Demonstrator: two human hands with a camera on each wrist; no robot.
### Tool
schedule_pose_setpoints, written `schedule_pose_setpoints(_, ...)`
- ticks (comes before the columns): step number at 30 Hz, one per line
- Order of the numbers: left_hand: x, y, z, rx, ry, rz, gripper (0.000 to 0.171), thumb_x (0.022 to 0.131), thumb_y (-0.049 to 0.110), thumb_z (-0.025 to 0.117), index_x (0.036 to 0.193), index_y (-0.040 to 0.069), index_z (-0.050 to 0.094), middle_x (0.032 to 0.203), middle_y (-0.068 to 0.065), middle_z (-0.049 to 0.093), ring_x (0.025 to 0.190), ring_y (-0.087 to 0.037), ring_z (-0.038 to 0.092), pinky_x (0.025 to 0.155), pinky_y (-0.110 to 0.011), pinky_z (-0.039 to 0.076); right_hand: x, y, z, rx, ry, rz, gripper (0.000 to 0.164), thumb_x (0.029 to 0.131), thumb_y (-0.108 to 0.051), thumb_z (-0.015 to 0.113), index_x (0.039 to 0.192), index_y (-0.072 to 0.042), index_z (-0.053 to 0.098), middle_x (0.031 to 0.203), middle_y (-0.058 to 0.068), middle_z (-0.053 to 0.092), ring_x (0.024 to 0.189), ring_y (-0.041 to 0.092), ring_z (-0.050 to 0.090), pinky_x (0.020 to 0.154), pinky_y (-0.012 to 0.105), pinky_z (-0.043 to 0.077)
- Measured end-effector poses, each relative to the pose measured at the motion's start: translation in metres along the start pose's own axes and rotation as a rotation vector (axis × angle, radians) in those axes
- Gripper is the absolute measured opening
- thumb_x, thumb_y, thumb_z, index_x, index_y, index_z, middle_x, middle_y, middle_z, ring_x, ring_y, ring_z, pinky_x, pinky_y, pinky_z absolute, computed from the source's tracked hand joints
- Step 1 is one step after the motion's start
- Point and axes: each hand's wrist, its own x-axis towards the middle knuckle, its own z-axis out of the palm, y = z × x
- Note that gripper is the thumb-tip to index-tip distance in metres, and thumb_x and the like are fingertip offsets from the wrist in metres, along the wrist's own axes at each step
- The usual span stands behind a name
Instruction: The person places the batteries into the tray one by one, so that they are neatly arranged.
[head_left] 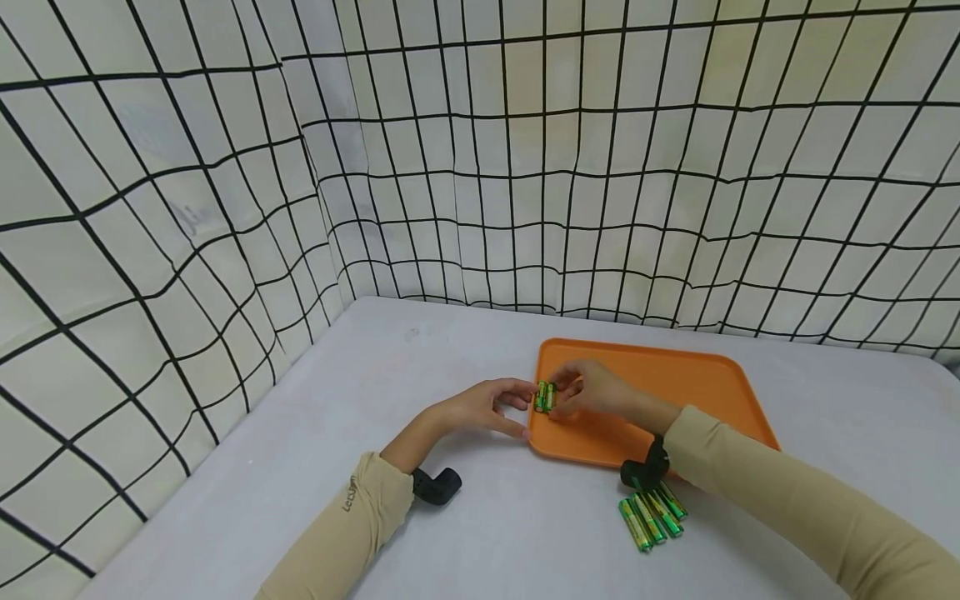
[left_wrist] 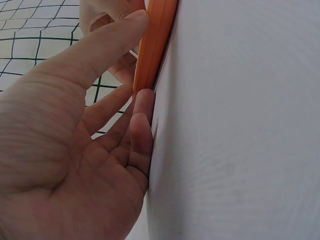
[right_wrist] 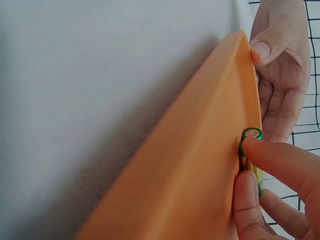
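Note:
Two green-and-gold batteries (head_left: 545, 397) stand side by side along the left edge of an orange tray (head_left: 675, 371). My right hand (head_left: 592, 392) reaches over the tray and pinches the nearer battery (right_wrist: 252, 134), thumb at its end and fingers along its side. My left hand (head_left: 483, 408) is at the tray's left edge, palm turned toward it. In the left wrist view, its thumb (left_wrist: 117, 37) lies against the tray's rim and its loosely bent fingers (left_wrist: 142, 132) rest low beside the tray corner, holding nothing.
Several more green batteries (head_left: 651, 517) lie in a row on the white tabletop (head_left: 480, 533), in front of the tray and below my right wrist. White walls with a black grid net (head_left: 517, 175) rise behind the table and on its left.

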Motion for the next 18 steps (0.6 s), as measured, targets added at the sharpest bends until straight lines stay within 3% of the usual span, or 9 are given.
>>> schedule_pose_setpoints(9,0.0032,-0.0025,0.0005,0.020,-0.003,0.017,0.071,0.082,0.022,0.080,0.143,0.009,0.047,0.133,-0.002,0.055,0.116,-0.012,0.052,0.094,-0.027,0.042,-0.0014,0.0018,-0.0003,0.016,0.011,0.007,0.048,0.079,-0.003,0.079,0.121,0.008,0.057,0.107,0.015,0.059,0.084,0.016,0.061,0.075,0.024,0.051)
schedule_pose_setpoints(18,0.0010,0.0012,-0.0003,0.007,-0.007,0.008,0.068,0.084,0.017,0.078,0.144,0.009,0.047,0.134,-0.005,0.055,0.120,-0.017,0.052,0.093,-0.027,0.042,-0.0024,0.0019,-0.0013,0.021,-0.012,0.006,0.049,0.081,-0.004,0.078,0.124,0.007,0.055,0.112,0.016,0.057,0.087,0.016,0.062,0.078,0.026,0.051)
